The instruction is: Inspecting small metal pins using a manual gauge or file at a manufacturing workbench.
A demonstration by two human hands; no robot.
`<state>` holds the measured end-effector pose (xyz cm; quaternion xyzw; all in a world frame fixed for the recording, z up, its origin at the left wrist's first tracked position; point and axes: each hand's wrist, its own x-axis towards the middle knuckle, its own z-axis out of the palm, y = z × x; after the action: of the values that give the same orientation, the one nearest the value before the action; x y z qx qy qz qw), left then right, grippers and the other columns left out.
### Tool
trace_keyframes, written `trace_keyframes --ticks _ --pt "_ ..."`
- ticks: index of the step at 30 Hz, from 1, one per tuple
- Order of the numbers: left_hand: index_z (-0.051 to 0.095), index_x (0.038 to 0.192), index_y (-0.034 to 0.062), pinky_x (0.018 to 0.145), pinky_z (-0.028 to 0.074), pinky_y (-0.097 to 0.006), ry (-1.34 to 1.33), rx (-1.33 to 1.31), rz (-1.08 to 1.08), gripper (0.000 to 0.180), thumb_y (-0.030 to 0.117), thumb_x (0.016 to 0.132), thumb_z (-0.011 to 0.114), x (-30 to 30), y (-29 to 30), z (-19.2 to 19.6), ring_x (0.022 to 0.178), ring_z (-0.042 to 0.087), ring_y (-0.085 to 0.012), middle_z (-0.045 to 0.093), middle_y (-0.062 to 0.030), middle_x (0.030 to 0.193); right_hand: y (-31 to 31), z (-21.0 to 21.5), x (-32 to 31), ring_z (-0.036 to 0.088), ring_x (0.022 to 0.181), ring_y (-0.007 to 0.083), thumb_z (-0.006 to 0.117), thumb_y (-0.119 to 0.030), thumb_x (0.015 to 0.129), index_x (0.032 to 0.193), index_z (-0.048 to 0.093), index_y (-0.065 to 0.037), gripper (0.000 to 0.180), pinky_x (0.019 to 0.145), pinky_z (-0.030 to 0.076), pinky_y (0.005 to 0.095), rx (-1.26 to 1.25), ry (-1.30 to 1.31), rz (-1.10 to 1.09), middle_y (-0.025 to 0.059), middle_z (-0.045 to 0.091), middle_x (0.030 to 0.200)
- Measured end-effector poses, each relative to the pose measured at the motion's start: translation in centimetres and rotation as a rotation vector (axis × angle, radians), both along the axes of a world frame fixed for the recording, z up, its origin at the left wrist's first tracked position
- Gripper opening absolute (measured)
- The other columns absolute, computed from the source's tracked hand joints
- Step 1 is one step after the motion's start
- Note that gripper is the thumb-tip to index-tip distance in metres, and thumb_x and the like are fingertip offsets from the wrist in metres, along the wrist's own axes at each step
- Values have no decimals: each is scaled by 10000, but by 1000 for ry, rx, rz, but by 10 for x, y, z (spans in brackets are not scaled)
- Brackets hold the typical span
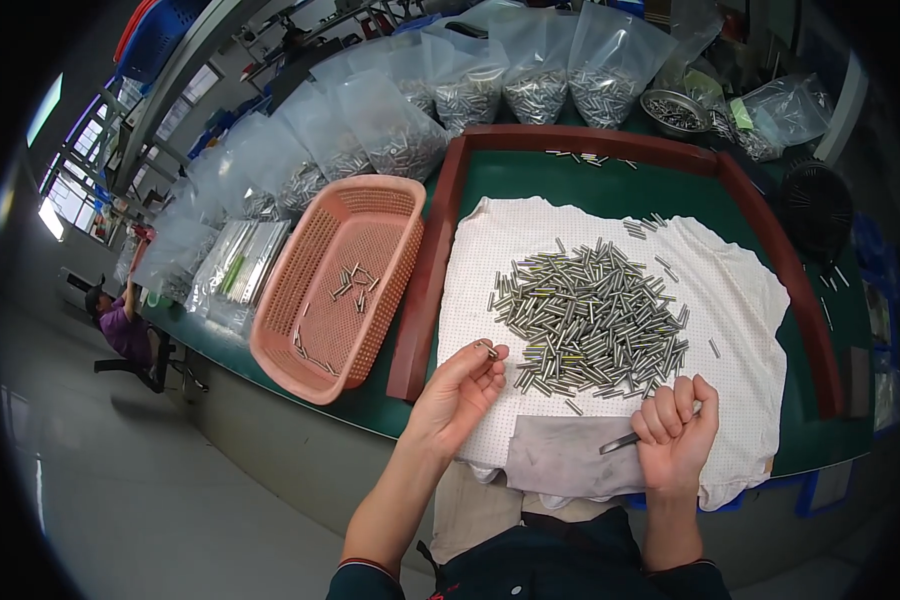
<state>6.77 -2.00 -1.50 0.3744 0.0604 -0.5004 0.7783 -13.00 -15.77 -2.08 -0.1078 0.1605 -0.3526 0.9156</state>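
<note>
A large heap of small metal pins (590, 315) lies on a white dotted cloth (745, 300) in front of me. My left hand (457, 392), palm up at the heap's near left, pinches a single metal pin (487, 349) between thumb and fingertips. My right hand (676, 430) is closed in a fist at the near right, around a slim dark metal tool (620, 443). Only the tool's flat tip shows, pointing left over a grey cloth (560, 458); the rest is hidden in the fist, so I cannot tell its exact kind.
A dark red raised frame (438, 270) borders the green table (660, 185). Left of it stands a pink perforated basket (300, 270) with some pins inside. Clear bags of pins (465, 95) line the back beside a metal bowl (676, 112). A person (125, 325) sits far left.
</note>
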Motion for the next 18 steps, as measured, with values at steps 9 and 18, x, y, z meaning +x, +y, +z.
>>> trace_keyframes --ticks 9,18 --pt "588 879 33 612 426 -289 -1767 124 -255 220 -14 669 635 -43 -1 11 721 529 -200 550 -70 802 -2 -1 3 184 375 92 271 -264 910 544 290 -132 390 385 202 240 -8 6 6 -19 241 437" --pt "556 931 41 682 419 -298 -2258 -139 -617 298 79 636 560 -43 4 -1 791 494 -194 499 -58 894 -3 0 1 192 385 90 261 -262 910 539 288 -133 393 397 207 237 -16 15 28 -20 250 438"
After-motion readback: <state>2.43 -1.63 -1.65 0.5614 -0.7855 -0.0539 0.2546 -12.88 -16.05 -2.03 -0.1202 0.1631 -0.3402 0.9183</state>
